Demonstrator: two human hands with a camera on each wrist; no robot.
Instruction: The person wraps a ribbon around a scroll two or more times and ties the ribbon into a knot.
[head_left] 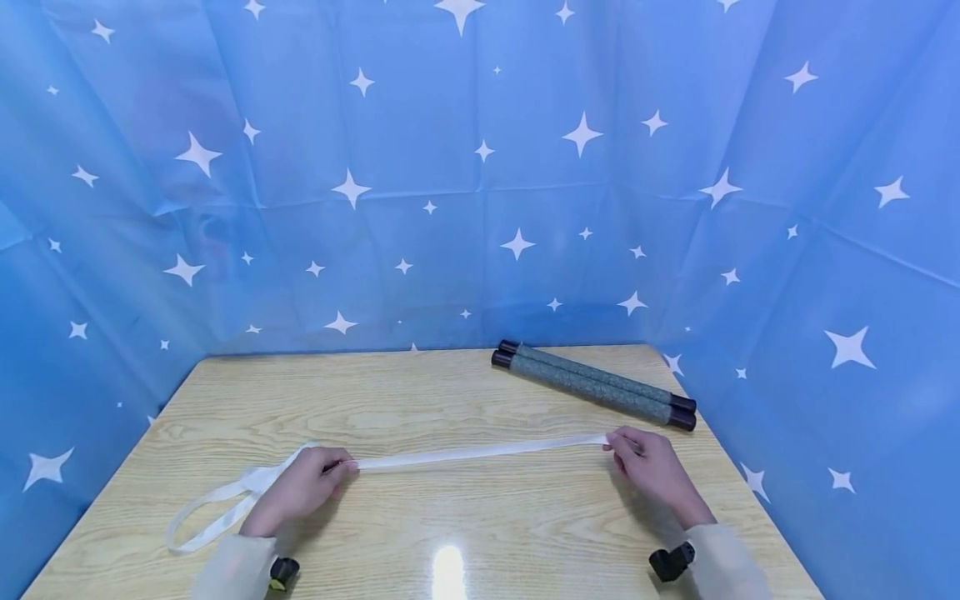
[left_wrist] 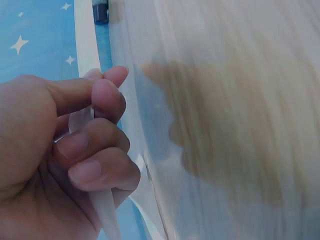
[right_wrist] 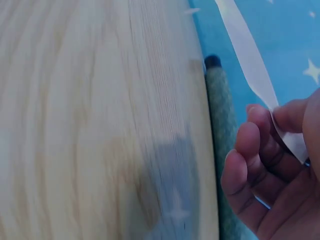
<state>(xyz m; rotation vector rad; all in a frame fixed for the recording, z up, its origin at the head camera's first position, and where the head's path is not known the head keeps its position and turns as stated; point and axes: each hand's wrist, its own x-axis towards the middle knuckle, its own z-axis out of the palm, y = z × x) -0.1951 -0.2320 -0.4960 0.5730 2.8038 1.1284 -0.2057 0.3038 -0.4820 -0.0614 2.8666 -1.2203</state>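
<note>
A white ribbon [head_left: 480,451] is stretched nearly straight between the two hands, above the wooden table. The left hand [head_left: 306,486] pinches it between thumb and forefinger, with the other fingers curled over the strip in the left wrist view. The right hand [head_left: 651,468] pinches the other end of the span; in the right wrist view a short tail of the ribbon [right_wrist: 247,52] runs into the palm. Beyond the left hand, the rest of the ribbon lies in loose loops on the table, partly hidden by that hand and forearm.
Two rolled scrolls [head_left: 592,387] with grey-green covers and dark end knobs lie side by side at the table's back right. A blue curtain [head_left: 420,167] with white stars surrounds the wooden table [head_left: 465,408] at the back and sides.
</note>
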